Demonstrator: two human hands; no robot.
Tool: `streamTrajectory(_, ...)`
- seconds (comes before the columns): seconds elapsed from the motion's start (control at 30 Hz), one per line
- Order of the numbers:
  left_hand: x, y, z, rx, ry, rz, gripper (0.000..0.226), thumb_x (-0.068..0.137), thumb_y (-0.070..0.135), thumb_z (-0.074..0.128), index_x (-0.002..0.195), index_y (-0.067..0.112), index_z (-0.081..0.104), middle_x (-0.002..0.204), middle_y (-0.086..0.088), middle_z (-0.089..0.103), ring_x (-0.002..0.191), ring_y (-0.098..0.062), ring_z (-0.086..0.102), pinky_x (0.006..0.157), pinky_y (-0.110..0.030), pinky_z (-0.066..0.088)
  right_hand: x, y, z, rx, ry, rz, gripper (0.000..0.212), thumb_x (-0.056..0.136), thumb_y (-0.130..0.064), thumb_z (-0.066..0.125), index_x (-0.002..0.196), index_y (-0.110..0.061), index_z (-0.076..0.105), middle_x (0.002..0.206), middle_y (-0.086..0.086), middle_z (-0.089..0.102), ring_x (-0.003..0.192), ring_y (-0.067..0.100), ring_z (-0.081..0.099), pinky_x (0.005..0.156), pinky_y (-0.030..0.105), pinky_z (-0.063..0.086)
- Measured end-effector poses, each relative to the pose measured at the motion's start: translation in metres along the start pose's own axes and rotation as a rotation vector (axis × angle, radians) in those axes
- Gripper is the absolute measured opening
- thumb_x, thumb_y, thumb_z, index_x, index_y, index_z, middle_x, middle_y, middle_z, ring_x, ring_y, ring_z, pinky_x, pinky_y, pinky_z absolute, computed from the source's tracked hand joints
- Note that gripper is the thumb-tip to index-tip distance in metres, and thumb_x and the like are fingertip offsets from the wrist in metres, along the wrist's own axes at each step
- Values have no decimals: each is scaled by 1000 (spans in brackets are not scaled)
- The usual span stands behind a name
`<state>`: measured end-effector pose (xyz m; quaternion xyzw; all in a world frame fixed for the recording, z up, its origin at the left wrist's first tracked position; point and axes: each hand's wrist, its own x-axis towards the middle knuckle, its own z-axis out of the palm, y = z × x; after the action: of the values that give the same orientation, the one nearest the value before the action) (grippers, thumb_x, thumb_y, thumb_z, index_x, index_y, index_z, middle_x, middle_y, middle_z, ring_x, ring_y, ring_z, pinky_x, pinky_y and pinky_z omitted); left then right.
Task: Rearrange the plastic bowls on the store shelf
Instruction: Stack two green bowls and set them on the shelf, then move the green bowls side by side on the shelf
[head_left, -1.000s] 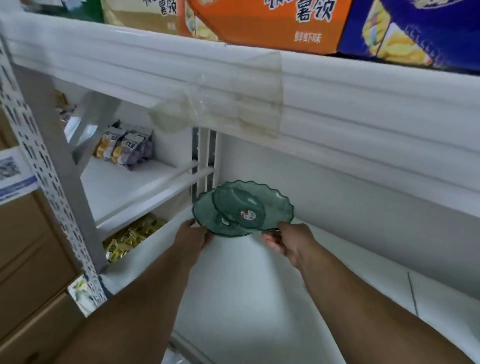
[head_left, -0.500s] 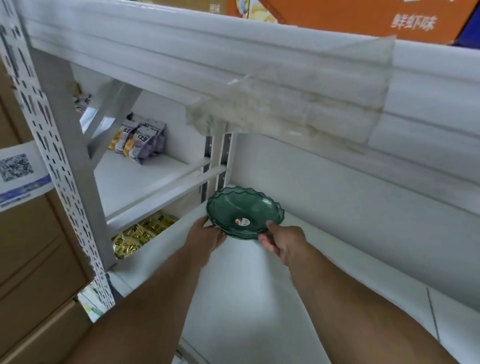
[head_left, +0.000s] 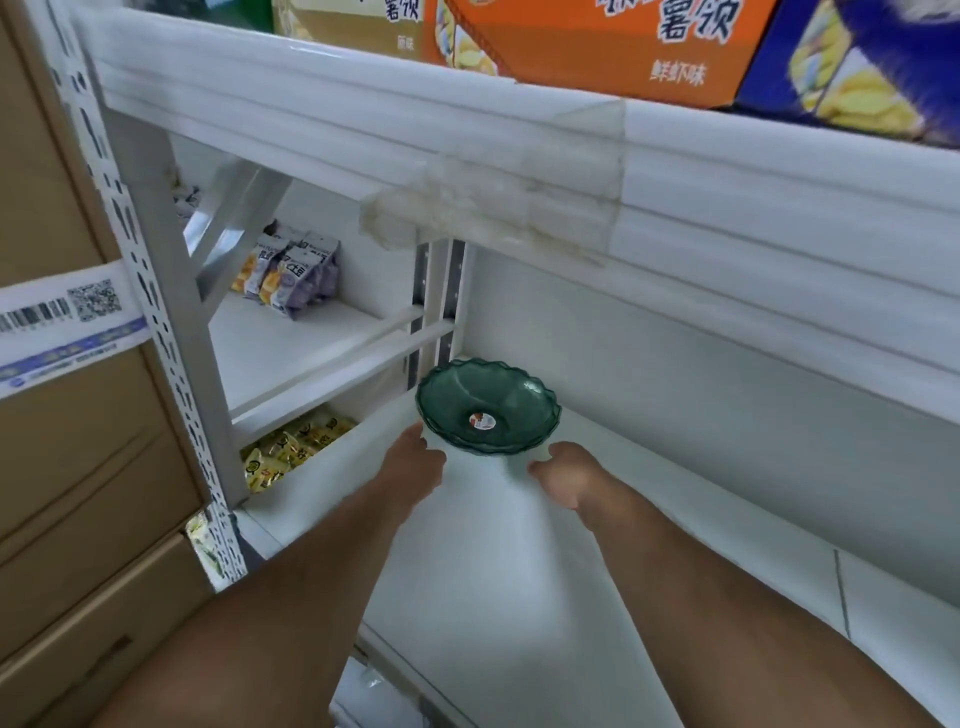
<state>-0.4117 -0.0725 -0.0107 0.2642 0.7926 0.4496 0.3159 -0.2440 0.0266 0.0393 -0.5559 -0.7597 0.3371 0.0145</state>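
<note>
the nested green bowls (head_left: 488, 408) sit at the back left corner of the white shelf (head_left: 519, 561). left hand (head_left: 413, 460) and right hand (head_left: 563, 470) pinch opposite rims. keep both grips level; seat the stack square against the corner.

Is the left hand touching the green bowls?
Touching. In the head view the left hand meets the lower left rim of the green bowls, with no gap showing.

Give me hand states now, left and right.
Left hand: at the near-left rim of the green bowls; grip cannot be told.
Right hand: at their near-right rim; cannot be told.
</note>
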Motion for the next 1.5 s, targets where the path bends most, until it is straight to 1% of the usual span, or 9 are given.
streamTrajectory(0.07, -20, 9, 4, -15, 102, -33, 63, 95, 16, 50, 154, 19, 26, 155, -5, 38, 125, -28, 54, 92, -33, 52, -10, 10, -3, -19, -9, -51, 60, 100, -28, 53, 149, 1, 40, 146, 14, 52, 121, 26, 54, 94, 27, 43)
streamTrajectory(0.13, -42, 14, 10, 247, 66, 87, 69, 94, 22, 47, 156, 21, 18, 161, -5, 29, 139, -29, 42, 108, -37, 43, -26, 22, -10, -41, -10, -100, 60, 99, -33, 53, 148, 0, 42, 130, 5, 54, 109, 20, 51, 89, 25, 39)
streamTrajectory(0.27, -89, 28, 37, 553, -47, 175, 72, 94, 38, 47, 157, 26, 15, 164, 0, 21, 147, -27, 28, 117, -41, 29, -80, 59, -29, -204, 8, -191, 71, 101, -45, 44, 158, -9, 23, 161, 10, 35, 146, 29, 35, 116, 33, 31)
streamTrajectory(0.43, -170, 58, 89, 979, -175, 339, 70, 96, 48, 38, 157, 27, 11, 167, -5, 8, 151, -30, 16, 120, -48, 22, -152, 125, -54, -555, 99, -292, 73, 102, -53, 30, 160, -9, 16, 168, 14, 16, 155, 33, 11, 124, 45, 16)
streamTrajectory(0.57, -233, 71, 135, 1105, -248, 401, 69, 97, 49, 36, 157, 26, 11, 167, -6, 8, 151, -31, 16, 119, -51, 21, -201, 182, -74, -606, 104, -250, 74, 103, -53, 24, 161, -10, 10, 170, 14, 8, 156, 33, 1, 124, 48, 7)
streamTrajectory(0.7, -279, 80, 171, 1157, -260, 489, 69, 95, 52, 36, 156, 25, 18, 164, -6, 20, 147, -31, 26, 116, -51, 29, -245, 230, -94, -588, 86, -178, 72, 104, -50, 26, 161, -11, 6, 170, 11, 2, 157, 31, -4, 126, 48, 3)
streamTrajectory(0.9, -329, 107, 208, 1169, -303, 593, 69, 97, 50, 36, 157, 25, 14, 166, -5, 14, 150, -30, 19, 119, -48, 23, -291, 276, -120, -507, 188, -76, 72, 103, -49, 31, 160, -10, 14, 169, 12, 12, 156, 30, 6, 125, 48, 10)
streamTrajectory(1.1, -364, 114, 245, 1108, -383, 778, 68, 95, 51, 40, 155, 24, 22, 161, -5, 27, 146, -28, 30, 114, -43, 32, -339, 314, -132, -476, 233, 99, 71, 102, -49, 31, 159, -9, 17, 169, 12, 15, 156, 31, 10, 125, 48, 13)
streamTrajectory(1.5, -458, 115, 319, 1005, -572, 879, 65, 96, 47, 40, 155, 27, 22, 163, -4, 23, 148, -28, 26, 114, -43, 30, -444, 409, -152, -436, 324, 314, 69, 100, -47, 39, 156, -8, 25, 164, 13, 28, 151, 30, 25, 122, 45, 24)
